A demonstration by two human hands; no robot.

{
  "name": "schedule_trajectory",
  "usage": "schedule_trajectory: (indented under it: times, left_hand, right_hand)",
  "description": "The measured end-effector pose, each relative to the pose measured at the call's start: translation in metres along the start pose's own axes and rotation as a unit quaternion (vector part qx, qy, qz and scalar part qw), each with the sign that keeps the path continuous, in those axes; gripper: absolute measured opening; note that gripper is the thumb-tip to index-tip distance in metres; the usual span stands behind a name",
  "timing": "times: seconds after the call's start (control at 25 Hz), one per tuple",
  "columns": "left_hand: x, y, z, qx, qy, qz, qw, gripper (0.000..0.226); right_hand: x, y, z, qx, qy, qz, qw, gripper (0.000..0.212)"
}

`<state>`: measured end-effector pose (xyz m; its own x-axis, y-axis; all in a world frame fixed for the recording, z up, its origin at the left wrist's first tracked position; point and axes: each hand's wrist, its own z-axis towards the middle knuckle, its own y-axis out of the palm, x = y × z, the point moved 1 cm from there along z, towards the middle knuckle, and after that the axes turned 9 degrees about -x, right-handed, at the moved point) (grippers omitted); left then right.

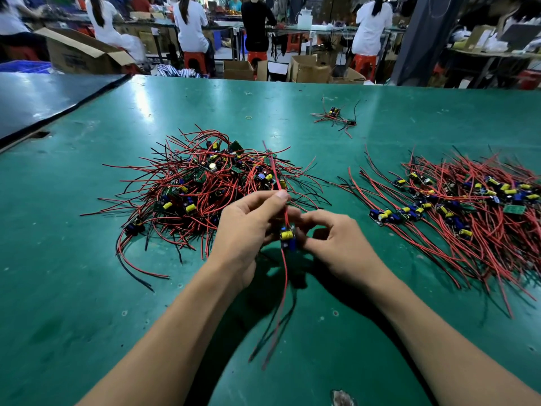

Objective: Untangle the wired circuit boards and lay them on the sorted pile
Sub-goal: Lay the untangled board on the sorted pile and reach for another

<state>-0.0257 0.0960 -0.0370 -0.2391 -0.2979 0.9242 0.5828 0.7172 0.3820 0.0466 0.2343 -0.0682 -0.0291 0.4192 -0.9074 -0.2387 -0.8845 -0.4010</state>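
Where the green worktop [87, 288] runs to its far-left corner, a dark panel [44, 98] is laid along it. Left of the middle, the tangled heap [210, 183] of wired circuit boards is seen, with red and black leads sticking out on all sides and some trailing toward the near edge. A small yellow rubber band [248, 116] is found beyond the heap, toward the far edge. Just beside the heap's near-right fringe, the left hand [246, 230] is held above the worktop. Its grip is closed on a red lead [278, 180], pinched between thumb and fingers, and the lead's free end rises toward the far edge. Below that pinch, a single circuit board [288, 237] with a yellow capacitor is held between the two hands, clear of the worktop. Blurred leads hang from it toward the near edge. The board's right side is grasped by the right hand [336, 241], whose grip is curled onto it. Farther right, near the far edge, a small cluster [333, 117] of wired boards is laid well apart. Toward the right edge the sorted pile [468, 200] is spread, boards side by side, leads fanned toward the near-right corner.
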Motion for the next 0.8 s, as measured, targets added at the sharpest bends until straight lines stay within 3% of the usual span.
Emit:
schedule_trajectory:
  times: [0.08, 0.2, 0.28, 0.4, 0.56, 0.64, 0.8]
  left_hand:
    - [0.003, -0.001, 0.001, 0.033, 0.042, -0.041, 0.998, 0.005]
    - [0.005, -0.003, 0.003, 0.083, 0.059, -0.073, 0.992, 0.009]
    - [0.004, -0.004, 0.004, 0.101, 0.043, -0.105, 0.988, 0.011]
    - [0.001, -0.005, 0.005, 0.069, 0.033, -0.131, 0.988, 0.010]
    - [-0.005, -0.001, 0.003, -0.039, -0.038, -0.107, 0.993, 0.024]
    - [-0.008, 0.001, 0.001, -0.066, -0.115, -0.098, 0.986, 0.015]
    - [-0.009, 0.002, -0.002, -0.128, -0.185, -0.085, 0.971, 0.030]
  right_hand:
    - [-0.007, 0.009, -0.002, -0.010, -0.051, -0.056, 0.997, 0.018]
    - [-0.015, 0.014, -0.004, 0.047, -0.119, -0.067, 0.990, 0.017]
    - [-0.017, 0.011, -0.002, 0.100, -0.118, 0.003, 0.988, 0.017]
    - [-0.021, 0.006, 0.004, 0.115, -0.046, 0.238, 0.963, 0.027]
    - [-0.017, -0.006, 0.006, 0.043, 0.017, 0.422, 0.905, 0.019]
    - [-0.013, -0.012, 0.004, -0.030, 0.034, 0.448, 0.893, 0.027]
    - [-0.010, -0.017, 0.001, -0.129, 0.055, 0.458, 0.878, 0.031]
